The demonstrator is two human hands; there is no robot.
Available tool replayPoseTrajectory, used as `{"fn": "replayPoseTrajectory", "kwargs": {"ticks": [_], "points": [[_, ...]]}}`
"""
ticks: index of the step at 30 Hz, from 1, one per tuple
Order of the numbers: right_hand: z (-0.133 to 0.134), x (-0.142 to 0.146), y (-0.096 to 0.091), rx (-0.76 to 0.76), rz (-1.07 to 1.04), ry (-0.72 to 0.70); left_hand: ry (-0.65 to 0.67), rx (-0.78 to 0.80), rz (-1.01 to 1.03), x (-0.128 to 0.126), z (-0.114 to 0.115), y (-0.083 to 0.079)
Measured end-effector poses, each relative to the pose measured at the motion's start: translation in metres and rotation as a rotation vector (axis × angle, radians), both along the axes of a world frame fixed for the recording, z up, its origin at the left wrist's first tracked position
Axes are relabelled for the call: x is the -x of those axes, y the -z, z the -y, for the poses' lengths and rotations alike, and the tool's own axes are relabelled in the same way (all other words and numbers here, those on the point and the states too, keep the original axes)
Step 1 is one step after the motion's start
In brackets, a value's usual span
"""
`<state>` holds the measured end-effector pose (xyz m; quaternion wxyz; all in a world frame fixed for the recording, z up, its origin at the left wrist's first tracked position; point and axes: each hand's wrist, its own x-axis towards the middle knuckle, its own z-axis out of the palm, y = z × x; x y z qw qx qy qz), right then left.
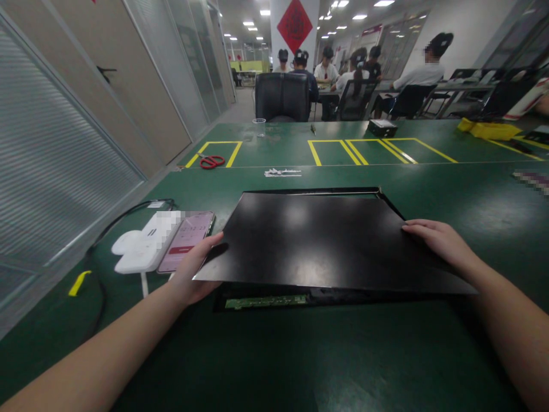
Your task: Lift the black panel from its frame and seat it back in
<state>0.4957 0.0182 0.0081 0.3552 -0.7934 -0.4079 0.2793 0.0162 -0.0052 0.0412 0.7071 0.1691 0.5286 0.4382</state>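
A thin, glossy black sheet (309, 246), like a screen panel, is held level between my two hands. My left hand (195, 272) pinches its left edge, thumb on top and fingers underneath. On the right, my right hand (435, 237) grips the opposite edge, with the fingers below mostly hidden. Under the sheet lies a black frame (338, 296), its far edge and near edge showing. A narrow green circuit board (266, 301) sits along the frame's near side. Whether the sheet touches the frame at the back, I cannot tell.
Left of the sheet lie a phone (189, 240), a white charger (150, 240) and a black cable (100, 286). Farther back are red-handled scissors (212, 162), white scraps (283, 172), a clear cup (259, 127) and a black box (381, 127). Several people sit beyond the green table (343, 355).
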Motion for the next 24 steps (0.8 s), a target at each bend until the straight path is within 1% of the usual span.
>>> {"fn": "replayPoseTrajectory", "kwargs": {"ticks": [8,14,17,20,24], "points": [[-0.001,0.002,-0.004,0.006,-0.033,0.011,0.039,-0.051,-0.004,0.004,-0.001,0.009],[-0.005,-0.008,-0.001,0.041,-0.02,-0.026,0.036,-0.049,0.0,0.002,-0.001,0.005],[-0.007,-0.012,0.002,0.029,0.003,-0.046,0.028,-0.066,0.01,0.0,0.0,0.004],[-0.009,-0.018,0.005,0.001,0.013,-0.046,0.065,-0.123,0.022,0.002,-0.001,0.008],[-0.012,-0.026,0.009,-0.029,-0.066,-0.038,0.166,-0.2,0.016,0.007,-0.001,0.014]]}}
